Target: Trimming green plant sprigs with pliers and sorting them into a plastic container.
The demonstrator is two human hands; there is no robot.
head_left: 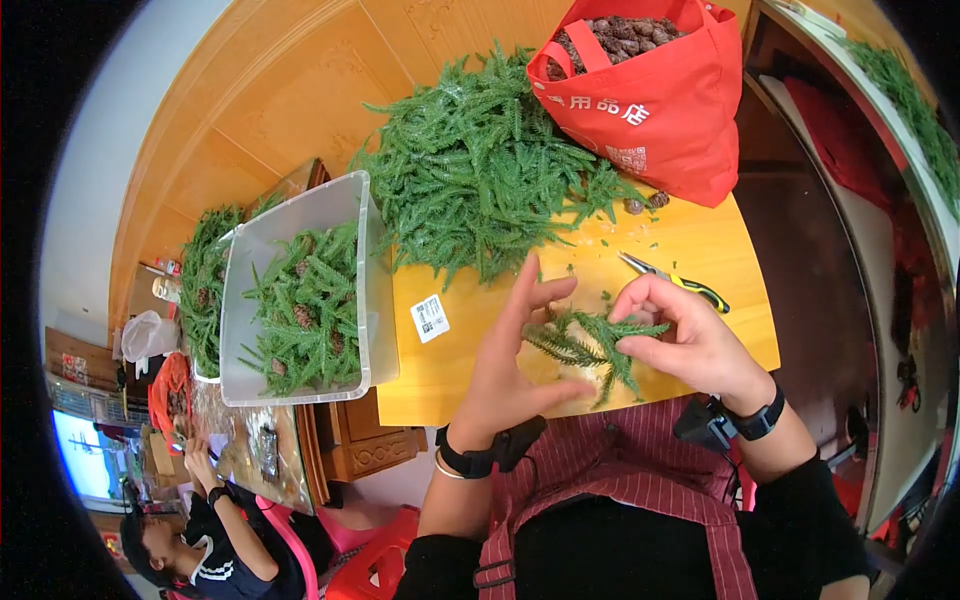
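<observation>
Between the thumb and fingers of my right hand is an artificial pine sprig with several green needled branches spread out to the left. My left hand is held open beside the sprig, its thumb and fingers apart around the branch ends; whether a fingertip touches them I cannot tell. Just beyond my right hand, pliers with yellow and black handles lie on the yellow wooden tabletop. A large heap of green pine sprigs sits farther back on the table.
A red bag full of pine cones stands at the back right, two loose cones near it. At left is a clear plastic bin of sprigs with cones. A white card lies nearby. Another person works at far left.
</observation>
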